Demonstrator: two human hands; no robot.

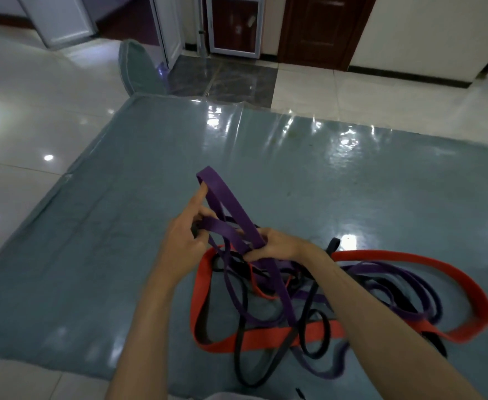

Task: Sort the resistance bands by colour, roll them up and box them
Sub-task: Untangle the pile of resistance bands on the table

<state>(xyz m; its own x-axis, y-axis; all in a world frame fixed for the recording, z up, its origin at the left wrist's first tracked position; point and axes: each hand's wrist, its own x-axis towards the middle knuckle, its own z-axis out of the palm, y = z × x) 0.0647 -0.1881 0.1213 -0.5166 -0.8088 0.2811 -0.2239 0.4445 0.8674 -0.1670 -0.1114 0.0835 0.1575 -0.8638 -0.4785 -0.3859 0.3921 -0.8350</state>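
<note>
In the head view, a purple resistance band (pixel 231 206) is held up above a tangled heap of bands (pixel 309 301) that lies on a glossy teal mat (pixel 121 255). The left hand (pixel 183 241) is curled around one fold of the purple band, with its forefinger hooked up inside the top of the loop, apparently so that the loop is kept open and lifted clear of the heap. The right hand (pixel 277 246), just right of the left hand, is pinched onto the two descending runs of the same band, which seems meant to draw them together and free them from the knot below. Under the hands, a wide red band (pixel 410 258) is spread around the heap's edge, while thin black bands (pixel 248 368) and further purple lengths (pixel 395 272) are crossed through it, so nothing is yet sorted by colour. The purple band's lower end still runs down into the heap, and where it ends cannot be told. No box can be made out. Beyond the mat, pale floor tiles (pixel 20 111) and a dark wooden door (pixel 323 27) are seen.
</note>
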